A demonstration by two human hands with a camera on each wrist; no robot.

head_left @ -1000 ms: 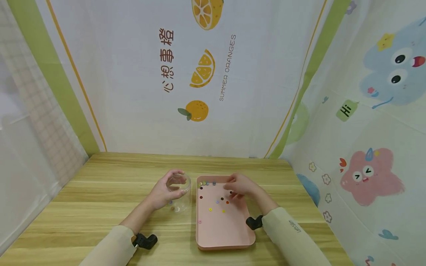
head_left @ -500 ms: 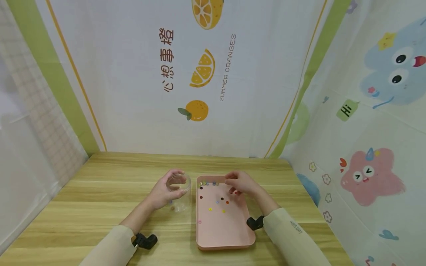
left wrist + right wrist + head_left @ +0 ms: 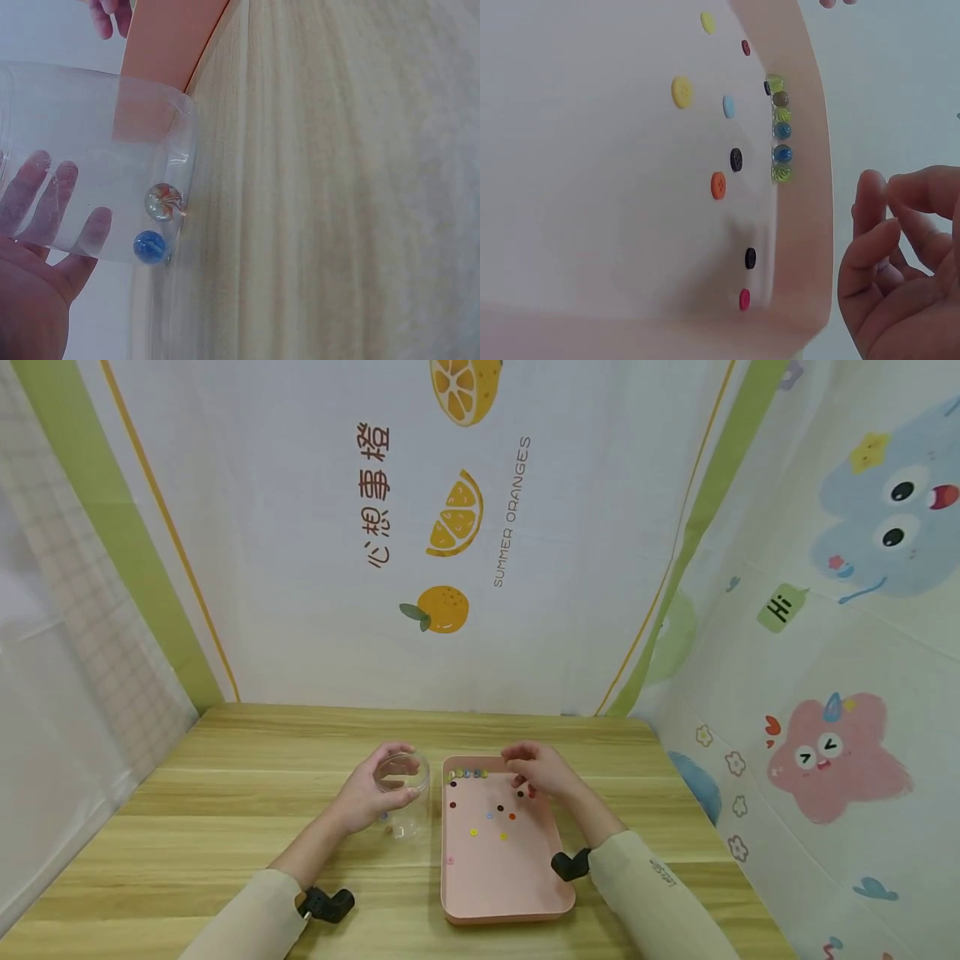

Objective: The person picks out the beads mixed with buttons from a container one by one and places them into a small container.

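Observation:
My left hand (image 3: 367, 793) grips a clear plastic jar (image 3: 411, 817) from its left side, fingers round it near the rim. The jar stands upright on the table. Inside, at its bottom, are an orange-streaked marble (image 3: 163, 202) and a blue marble (image 3: 150, 247). To the right my right hand (image 3: 543, 770) hovers over the far right part of a pink tray (image 3: 510, 917). Its fingers are loosely bent, thumb and fingertip close together, with nothing visible between them. Several marbles (image 3: 782, 130) sit in a row against the tray's far wall.
Scattered on the tray floor are several buttons, among them a yellow button (image 3: 682, 91), an orange button (image 3: 718, 185), a black button (image 3: 751, 258) and a pink-red button (image 3: 745, 299). The wooden table (image 3: 315, 727) ends at a printed cloth (image 3: 300, 610) behind.
My right hand has lifted slightly up and back from the tray, uncovering a black and a red button. The marbles near it have shifted left toward the row. My left hand stays still.

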